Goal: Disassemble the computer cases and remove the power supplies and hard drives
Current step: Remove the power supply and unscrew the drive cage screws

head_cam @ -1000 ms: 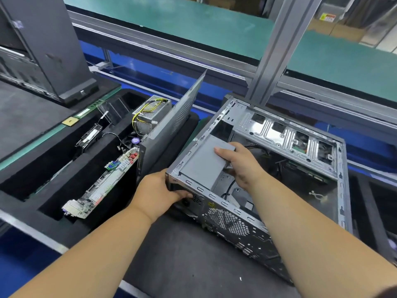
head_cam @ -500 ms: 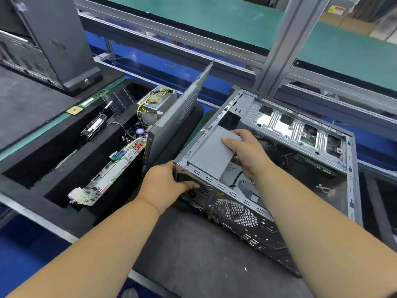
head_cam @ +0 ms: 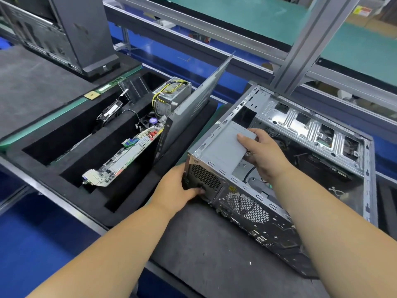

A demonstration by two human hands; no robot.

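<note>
An open grey computer case (head_cam: 305,130) lies on its side on the dark mat, rear panel toward me. A grey power supply (head_cam: 221,147) sits in its near left corner, its vent grille showing through the rear panel. My right hand (head_cam: 261,153) grips the power supply's inner top edge, thumb on top. My left hand (head_cam: 175,190) holds the case's rear corner, thumb pressed on the power supply's back face by the socket. Part of the case's inside is hidden behind my right forearm.
A black foam tray (head_cam: 64,179) to the left holds a motherboard (head_cam: 126,155), another power supply (head_cam: 171,97) with yellow wires, a small drive and a leaning grey side panel (head_cam: 193,106). Another dark case (head_cam: 71,33) stands at back left. An aluminium post (head_cam: 307,41) rises behind.
The power supply's back end has slid a little out through the rear of the case, toward my left hand. Both hands keep their hold on it.
</note>
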